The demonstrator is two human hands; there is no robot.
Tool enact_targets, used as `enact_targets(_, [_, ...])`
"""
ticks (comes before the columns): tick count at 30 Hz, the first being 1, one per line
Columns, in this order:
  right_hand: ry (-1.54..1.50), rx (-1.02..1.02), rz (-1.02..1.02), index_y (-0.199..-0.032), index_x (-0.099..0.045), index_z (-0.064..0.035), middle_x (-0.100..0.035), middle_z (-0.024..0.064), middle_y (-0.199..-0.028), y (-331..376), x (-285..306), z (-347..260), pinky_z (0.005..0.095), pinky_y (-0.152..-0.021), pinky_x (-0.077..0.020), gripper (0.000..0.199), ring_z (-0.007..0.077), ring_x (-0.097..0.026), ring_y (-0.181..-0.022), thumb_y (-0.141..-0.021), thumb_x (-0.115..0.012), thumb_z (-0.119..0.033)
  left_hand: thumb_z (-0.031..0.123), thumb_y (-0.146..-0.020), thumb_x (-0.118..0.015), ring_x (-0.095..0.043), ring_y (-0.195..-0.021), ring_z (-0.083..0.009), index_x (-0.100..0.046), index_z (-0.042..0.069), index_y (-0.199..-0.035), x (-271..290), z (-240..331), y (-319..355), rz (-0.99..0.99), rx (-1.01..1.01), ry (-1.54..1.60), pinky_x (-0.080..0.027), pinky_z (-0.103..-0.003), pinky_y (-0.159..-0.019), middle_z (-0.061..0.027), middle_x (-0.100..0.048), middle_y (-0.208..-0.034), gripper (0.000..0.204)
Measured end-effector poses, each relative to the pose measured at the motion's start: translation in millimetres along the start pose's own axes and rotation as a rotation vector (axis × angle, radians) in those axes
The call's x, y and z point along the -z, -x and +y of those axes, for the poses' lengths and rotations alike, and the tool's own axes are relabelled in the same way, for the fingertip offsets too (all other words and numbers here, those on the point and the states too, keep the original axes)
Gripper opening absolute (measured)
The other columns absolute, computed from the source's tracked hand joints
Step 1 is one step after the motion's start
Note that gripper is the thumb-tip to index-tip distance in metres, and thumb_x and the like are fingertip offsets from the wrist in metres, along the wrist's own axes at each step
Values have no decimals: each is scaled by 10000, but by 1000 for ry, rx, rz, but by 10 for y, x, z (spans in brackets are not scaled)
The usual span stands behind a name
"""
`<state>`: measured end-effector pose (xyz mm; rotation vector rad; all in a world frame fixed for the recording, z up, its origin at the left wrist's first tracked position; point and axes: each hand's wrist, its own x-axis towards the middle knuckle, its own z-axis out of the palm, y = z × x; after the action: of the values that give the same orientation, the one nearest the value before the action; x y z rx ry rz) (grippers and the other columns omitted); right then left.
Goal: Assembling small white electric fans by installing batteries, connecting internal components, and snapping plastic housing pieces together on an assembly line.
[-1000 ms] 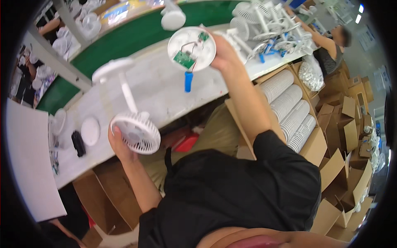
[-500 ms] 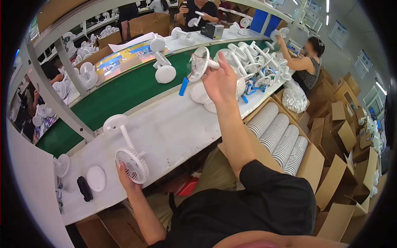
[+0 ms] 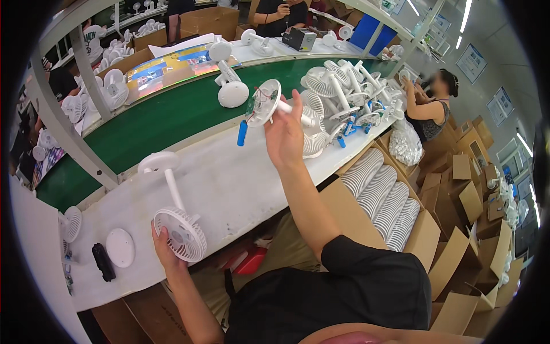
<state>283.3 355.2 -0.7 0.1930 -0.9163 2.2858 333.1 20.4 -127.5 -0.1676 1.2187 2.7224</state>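
A white workbench [image 3: 240, 189] runs beside a green conveyor belt [image 3: 166, 123]. At seven o'clock, the left hand [image 3: 163, 249] grips a finished white desk fan [image 3: 175, 221] lying there. At twelve o'clock, the right hand [image 3: 285, 135] grasps an open fan base [image 3: 262, 103], its blue battery [image 3: 242, 133] dangling; closing it seems next.

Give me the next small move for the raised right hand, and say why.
Probably lower the right hand to set the open fan base on the white bench: its blue battery dangles loose, while the left hand grips the fan head.
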Motion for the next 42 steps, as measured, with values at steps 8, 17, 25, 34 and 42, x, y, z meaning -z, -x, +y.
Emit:
enact_targets(8, [362,8,-41,-1523,-39,-110,-96,188,-1516,334,174,535,464,-1112,-318,838,346,-350,-1328,-835,-493,38,249,-955,-531,-643,-927,-258,-431,72,-1375,40,-5,-15,88,11,-10,-537,-351,-773,-148,-611,-1149,466])
enact_targets(17, [498,-52,-198,-1509,-101,-66,-132,184,-1516,569,496,1025,468,-1083,-374,849,385,-385,-1294,-790,-543,30,195,-926,-586,-642,-905,-229,-464,76,-1322,81,-6,-50,51,0,2,-529,-336,-784,-126,-619,-1089,431])
enact_targets(25, [627,-85,-240,-1492,-153,-60,-150,184,-1509,724,647,1132,456,-1005,-460,818,405,-403,-1269,-788,-564,12,201,-919,-598,-642,-890,-227,-476,74,-1291,74,11,56,14,7,1,-529,-338,-781,-121,-619,-1070,413])
enact_targets(34, [634,-80,-232,-1475,-185,-72,-154,178,-1509,741,587,1109,434,-982,-480,800,398,-411,-1257,-782,-574,21,232,-943,-545,-639,-926,-252,-442,78,-1355,239,-39,28,-76,-8,-30,-534,-350,-778,-140,-613,-1129,452])
enact_targets(42, [672,-90,-230,-1465,-199,-72,-174,180,-1490,744,624,1151,412,-956,-498,789,372,-483,-1200,-771,-550,65,229,-932,-557,-640,-891,-238,-466,75,-1306,169,-39,53,-34,-11,-27,-529,-341,-770,-128,-619,-1087,414])
